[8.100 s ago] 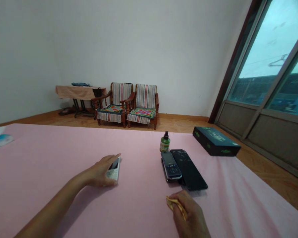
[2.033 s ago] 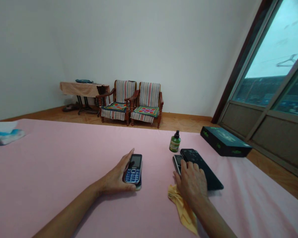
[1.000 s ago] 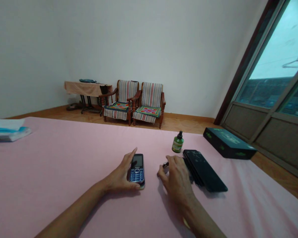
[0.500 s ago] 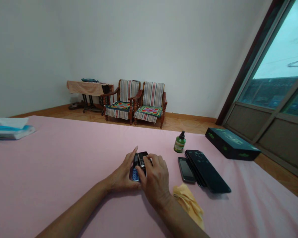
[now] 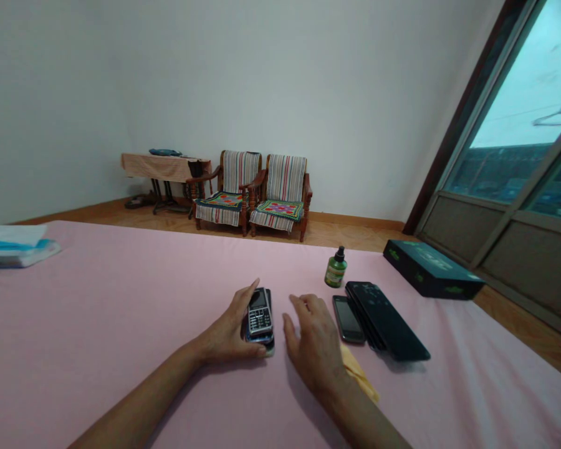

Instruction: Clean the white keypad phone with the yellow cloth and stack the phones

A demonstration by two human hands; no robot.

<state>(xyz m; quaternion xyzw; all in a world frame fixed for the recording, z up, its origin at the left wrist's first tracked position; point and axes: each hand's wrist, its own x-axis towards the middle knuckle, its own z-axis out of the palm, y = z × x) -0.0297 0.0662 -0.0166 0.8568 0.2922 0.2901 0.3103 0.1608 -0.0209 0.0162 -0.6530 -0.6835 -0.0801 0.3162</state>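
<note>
In the head view a small silver-and-black keypad phone (image 5: 260, 313) lies on top of a larger phone (image 5: 267, 340), whose lower edge shows beneath it. My left hand (image 5: 229, 330) curves around the left side of this stack, thumb at the near end and fingers at the far left edge, gripping it on the pink cloth. My right hand (image 5: 314, 340) is off the phones, a little to their right, fingers apart and holding nothing. Partly behind the right wrist is a yellow cloth (image 5: 359, 374). A dark touchscreen phone (image 5: 349, 319) lies just beyond the right hand.
Beside the touchscreen phone lies a stack of flat black items (image 5: 386, 321). Behind them stands a green spray bottle (image 5: 335, 268). A black box (image 5: 432, 268) is at the far right, a white-and-blue packet (image 5: 19, 246) at the far left. Two chairs (image 5: 280, 193) stand by the wall.
My right hand has let go of the small keypad phone and moved right, over part of the yellow cloth. The small phone now rests squarely on the larger one, with my left hand still around them.
</note>
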